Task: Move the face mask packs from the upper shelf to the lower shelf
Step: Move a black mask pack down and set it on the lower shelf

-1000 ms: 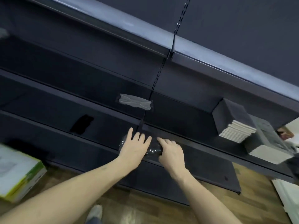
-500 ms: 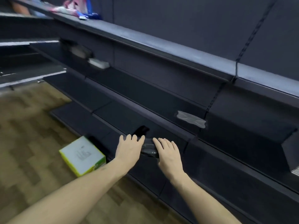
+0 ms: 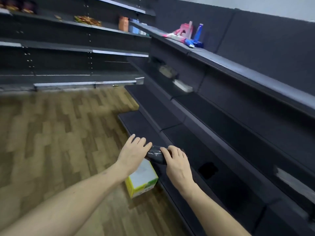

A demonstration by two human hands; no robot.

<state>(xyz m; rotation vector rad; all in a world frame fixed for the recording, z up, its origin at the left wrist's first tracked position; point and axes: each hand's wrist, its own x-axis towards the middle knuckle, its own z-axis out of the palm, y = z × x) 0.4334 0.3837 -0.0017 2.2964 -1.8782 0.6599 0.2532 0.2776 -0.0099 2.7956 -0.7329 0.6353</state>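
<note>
Left hand [image 3: 134,153]: fingers straight and together, palm laid against the left end of the face mask pack [image 3: 156,155] — pressing it, not curled round it.
Right hand [image 3: 177,163]: fingers bent over the right end of the pack, gripping it from above.
Face mask pack: a dark bundle in shiny clear wrap, held between the two hands, at the front edge of the lower shelf [image 3: 226,183]; whether it rests on the shelf or hangs just above it cannot be told.
Lower shelf: a dark board running from lower right toward the middle; a black patch [image 3: 208,170] lies on it a little to the right of the right hand.
Shelf above: a dark board one level up, with a pale grey strip [image 3: 294,182] on it at the far right, blurred.
Top ledge [image 3: 238,67]: pink and blue items [image 3: 187,35] stand near its far end.
Side shelving [image 3: 73,53]: dark boards at upper left — a few colourful packs and an orange jar [image 3: 123,23] on the upper levels.
Box [image 3: 142,179]: white top, yellow and green sides, on the wooden floor [image 3: 56,133] just below the left wrist, against the foot of the shelving.
</note>
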